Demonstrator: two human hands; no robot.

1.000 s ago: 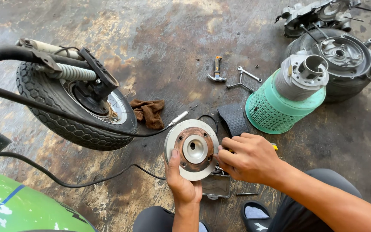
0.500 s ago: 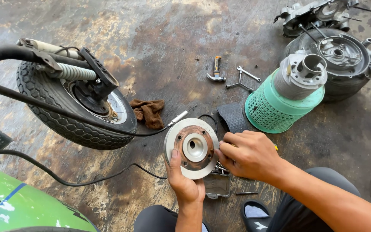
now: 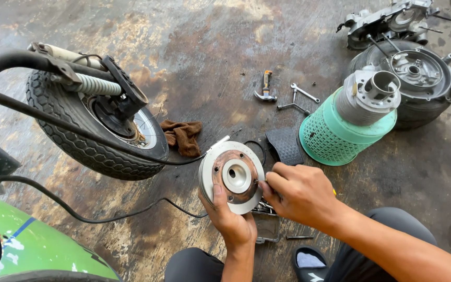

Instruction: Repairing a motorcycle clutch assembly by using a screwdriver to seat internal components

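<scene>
1. The drum (image 3: 233,176), a round metal disc with a rusty inner ring and a pale hub, is held upright above the floor (image 3: 225,57), in front of the person's knees.
2. The left hand (image 3: 232,222) supports the drum from below; its grip is clamped on the lower rim, thumb pressed on the face.
3. The right hand (image 3: 301,194) works at the drum's right edge. Its fingers are drawn together in a pinch on something small; what it is cannot be told.
4. Step in hand, as judged: fitting or loosening a small fastener on the drum's face. The next move calls for a steady left hold and fine fingertip turning by the right.
5. Small parts lie on the floor just below the drum.
6. A black pad (image 3: 285,145) and a brown rag (image 3: 182,136) lie near.
7. A hammer (image 3: 264,86) and wrenches (image 3: 298,99) lie farther off.
8. A green basket (image 3: 335,138) carrying a cylinder (image 3: 369,96) stands to the right; a wheel (image 3: 97,128) stands to the left.
</scene>
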